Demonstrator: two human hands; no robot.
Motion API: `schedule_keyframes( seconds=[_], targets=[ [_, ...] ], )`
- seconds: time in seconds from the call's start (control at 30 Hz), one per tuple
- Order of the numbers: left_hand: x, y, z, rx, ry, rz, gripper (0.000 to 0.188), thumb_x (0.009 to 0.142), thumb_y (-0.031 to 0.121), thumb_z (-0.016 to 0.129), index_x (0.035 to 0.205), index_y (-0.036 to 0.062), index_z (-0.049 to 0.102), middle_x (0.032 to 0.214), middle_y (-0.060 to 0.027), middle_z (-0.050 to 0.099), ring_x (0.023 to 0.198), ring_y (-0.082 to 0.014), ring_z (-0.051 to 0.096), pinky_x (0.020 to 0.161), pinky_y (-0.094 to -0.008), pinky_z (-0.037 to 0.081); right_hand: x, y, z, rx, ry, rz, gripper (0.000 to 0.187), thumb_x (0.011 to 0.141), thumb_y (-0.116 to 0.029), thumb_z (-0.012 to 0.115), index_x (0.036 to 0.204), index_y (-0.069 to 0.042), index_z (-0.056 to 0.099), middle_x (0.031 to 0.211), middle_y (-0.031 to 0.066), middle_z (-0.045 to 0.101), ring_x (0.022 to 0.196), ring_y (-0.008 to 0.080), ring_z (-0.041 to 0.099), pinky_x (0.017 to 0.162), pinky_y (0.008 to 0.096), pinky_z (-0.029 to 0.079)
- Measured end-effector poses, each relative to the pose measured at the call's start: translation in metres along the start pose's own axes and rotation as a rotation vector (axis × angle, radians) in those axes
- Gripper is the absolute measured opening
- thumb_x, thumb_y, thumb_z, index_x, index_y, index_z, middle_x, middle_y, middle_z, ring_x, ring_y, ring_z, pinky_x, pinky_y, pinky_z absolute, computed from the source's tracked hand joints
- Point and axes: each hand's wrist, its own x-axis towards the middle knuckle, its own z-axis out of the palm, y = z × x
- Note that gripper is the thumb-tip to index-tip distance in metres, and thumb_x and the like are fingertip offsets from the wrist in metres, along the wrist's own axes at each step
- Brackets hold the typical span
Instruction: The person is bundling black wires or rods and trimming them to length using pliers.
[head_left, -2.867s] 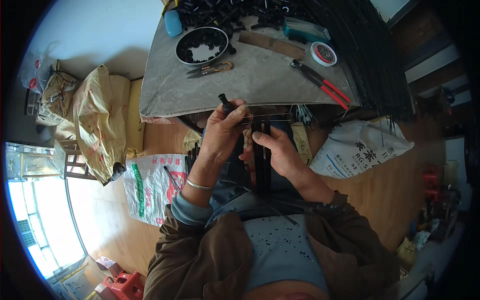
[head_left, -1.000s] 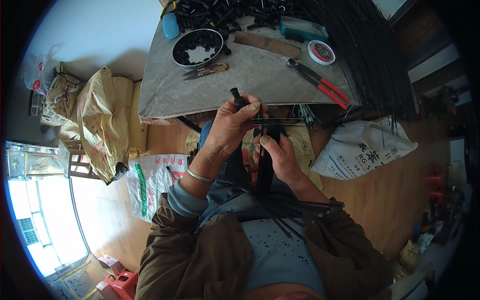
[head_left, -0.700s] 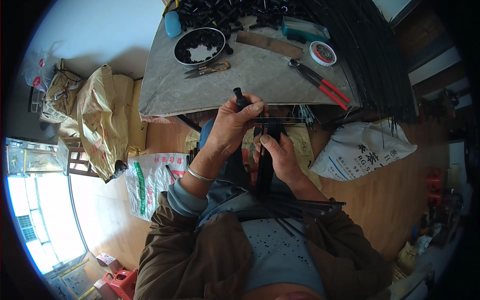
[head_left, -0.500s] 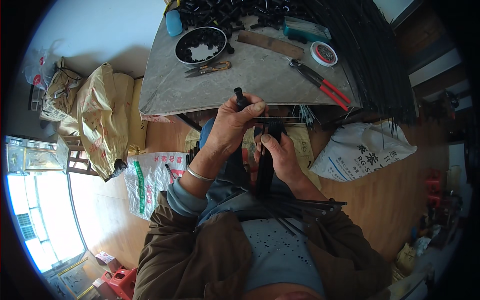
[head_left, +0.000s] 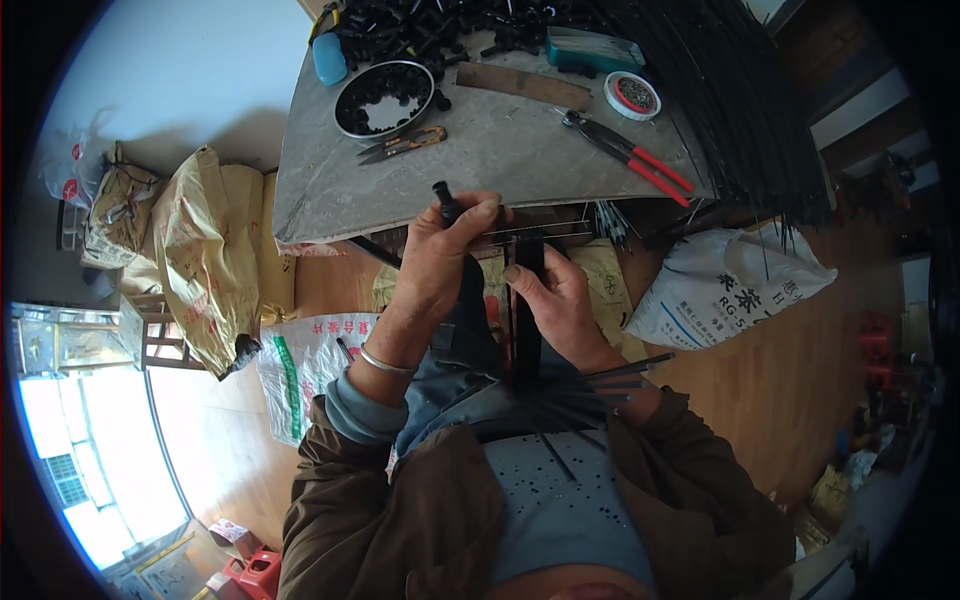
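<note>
My left hand [head_left: 447, 240] is closed around a short black cylindrical piece [head_left: 445, 198], whose top sticks up past the fingers. A thin, pale, needle-like line [head_left: 560, 235] runs sideways between that hand and the area above my right hand; its ends are hard to make out. Lower and to the right, my right hand [head_left: 553, 302] is closed on a bundle of black rods [head_left: 526, 335], thumb laid along the near side. Their lower ends fan out over my lap and shirt. The fingers behind the bundle are hidden.
On the grey table [head_left: 300, 190] ahead are a round dish [head_left: 345, 122] of small black parts, thread snips [head_left: 400, 146], red-handled pincers [head_left: 625, 158] and a small round tin [head_left: 633, 96]. Long black strands [head_left: 715, 110] hang off its right side. Sacks stand left [head_left: 200, 270] and right [head_left: 715, 290].
My left hand has moved left with the black cylindrical piece, farther from the rods. My right hand keeps its grip, and the rods' lower ends have shifted. The whole view has moved slightly.
</note>
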Motion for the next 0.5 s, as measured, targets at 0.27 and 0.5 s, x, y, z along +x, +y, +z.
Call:
schedule_keyframes(
  seconds=[0.27, 0.5],
  targets=[
    [-0.023, -0.014, -0.013, 0.214, 0.021, -0.013, 0.030, 0.089, 0.015, 0.064, 0.115, 0.0002, 0.061, 0.082, -0.0018, 0.065, 0.066, -0.0074, 0.054, 0.063, -0.0212, 0.044, 0.004, 0.004, -0.004, -0.095, 0.021, -0.024, 0.017, 0.092, -0.013, 0.061, 0.104, -0.001, 0.060, 0.085, -0.0035, 0.059, 0.075, 0.0040, 0.052, 0.069, 0.0197, 0.044],
    [-0.020, -0.016, -0.002, 0.271, 0.065, 0.045, 0.021, 0.085, 0.004, 0.066, 0.105, 0.0005, 0.064, 0.077, -0.0011, 0.064, 0.063, -0.0067, 0.054, 0.057, -0.0208, 0.044, 0.009, 0.005, -0.005, -0.135, 0.031, -0.056, 0.016, 0.089, -0.011, 0.063, 0.101, 0.000, 0.062, 0.084, -0.0002, 0.064, 0.077, 0.0059, 0.057, 0.070, 0.0218, 0.048]
  ],
)
